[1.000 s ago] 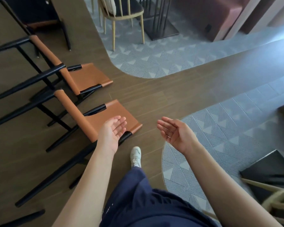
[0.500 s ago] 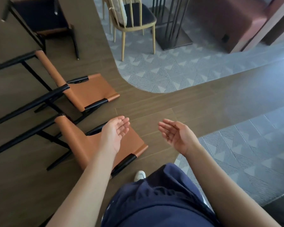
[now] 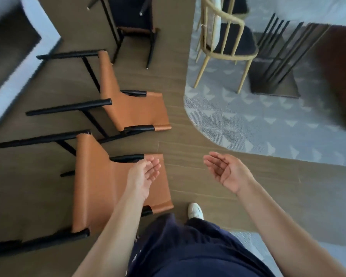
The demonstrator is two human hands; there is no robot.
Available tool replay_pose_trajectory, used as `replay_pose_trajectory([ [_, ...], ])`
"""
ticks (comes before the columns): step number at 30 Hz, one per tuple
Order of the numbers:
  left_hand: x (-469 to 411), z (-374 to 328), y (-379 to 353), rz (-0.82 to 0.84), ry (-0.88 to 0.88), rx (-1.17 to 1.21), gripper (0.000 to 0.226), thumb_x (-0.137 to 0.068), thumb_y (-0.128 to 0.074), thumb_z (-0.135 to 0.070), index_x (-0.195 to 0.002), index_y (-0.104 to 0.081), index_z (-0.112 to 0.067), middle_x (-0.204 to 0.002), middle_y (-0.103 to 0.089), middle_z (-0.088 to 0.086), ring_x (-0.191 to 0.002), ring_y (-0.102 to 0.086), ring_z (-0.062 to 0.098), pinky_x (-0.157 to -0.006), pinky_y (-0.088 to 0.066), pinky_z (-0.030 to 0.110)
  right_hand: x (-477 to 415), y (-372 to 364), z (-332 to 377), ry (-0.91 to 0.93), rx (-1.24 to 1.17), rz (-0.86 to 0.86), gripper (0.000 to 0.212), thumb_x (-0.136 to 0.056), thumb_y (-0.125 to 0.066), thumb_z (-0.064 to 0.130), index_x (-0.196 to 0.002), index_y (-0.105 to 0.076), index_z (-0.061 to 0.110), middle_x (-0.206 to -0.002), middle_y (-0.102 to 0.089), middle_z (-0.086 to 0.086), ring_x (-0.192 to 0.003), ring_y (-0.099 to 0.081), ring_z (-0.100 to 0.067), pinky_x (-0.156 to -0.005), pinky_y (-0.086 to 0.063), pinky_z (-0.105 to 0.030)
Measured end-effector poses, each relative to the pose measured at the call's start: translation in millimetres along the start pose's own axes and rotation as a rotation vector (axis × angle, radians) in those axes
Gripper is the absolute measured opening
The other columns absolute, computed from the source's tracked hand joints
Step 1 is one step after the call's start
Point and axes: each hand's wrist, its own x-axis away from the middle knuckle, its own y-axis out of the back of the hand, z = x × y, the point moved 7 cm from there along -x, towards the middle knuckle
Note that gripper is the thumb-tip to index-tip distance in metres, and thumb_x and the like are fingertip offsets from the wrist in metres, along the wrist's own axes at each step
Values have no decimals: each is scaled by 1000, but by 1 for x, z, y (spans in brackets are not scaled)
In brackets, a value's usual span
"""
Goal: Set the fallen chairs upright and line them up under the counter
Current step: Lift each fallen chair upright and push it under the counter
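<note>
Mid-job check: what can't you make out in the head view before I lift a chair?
Head view, all blurred by motion.
Nearest fallen tan-leather chair with black frame: a leg cut off by left edge; lower corner hidden by left forearm.
White counter edge: blurred, cut off at left edge; space beneath unseen.
Dark upright chair: top cut off by upper edge.
Left hand: contact with the chair unclear.

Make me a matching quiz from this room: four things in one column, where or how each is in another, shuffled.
1 nearest tan chair
2 pale wooden chair
3 white shoe
4 right hand

a stands on the patterned rug
b fingers relaxed, holding nothing
c tipped over on the wood floor
d pokes out below dark trousers

Pairs: 1-c, 2-a, 3-d, 4-b
</note>
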Motion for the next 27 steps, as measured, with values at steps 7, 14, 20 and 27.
replay_pose_trajectory([
  [7,9,7,-2,-114,-19,199,22,-98,-41,-6,-106,-62,-5,-106,-70,13,-102,-66,25,-83,-51,35,-37,-15,41,-78,87,98,26,-99,-39,10,-102,-64,5,-85,-76,-10,-70,-74,-18,-55,-57,-23],
  [14,10,-11,12,-196,-73,276,18,-99,-43,-8,-104,-61,-6,-108,-69,13,-104,-65,25,-85,-51,34,-62,-51,30,-151,158,159,27,-99,-38,11,-103,-65,5,-87,-77,-9,-73,-75,-17,-58,-57,-23],
  [20,9,-16,16,-265,-103,340,17,-99,-44,-8,-105,-60,-6,-110,-69,13,-105,-66,25,-88,-51,34,-82,-85,23,-227,241,223,28,-99,-39,10,-103,-66,4,-90,-76,-11,-77,-75,-19,-61,-57,-25],
  [27,-22,-18,-3,-409,-98,495,21,-100,-40,-6,-105,-60,-5,-105,-70,12,-101,-66,25,-84,-51,34,-137,-128,52,-323,439,316,30,-99,-38,11,-102,-67,6,-90,-77,-9,-78,-75,-18,-62,-58,-23],
])
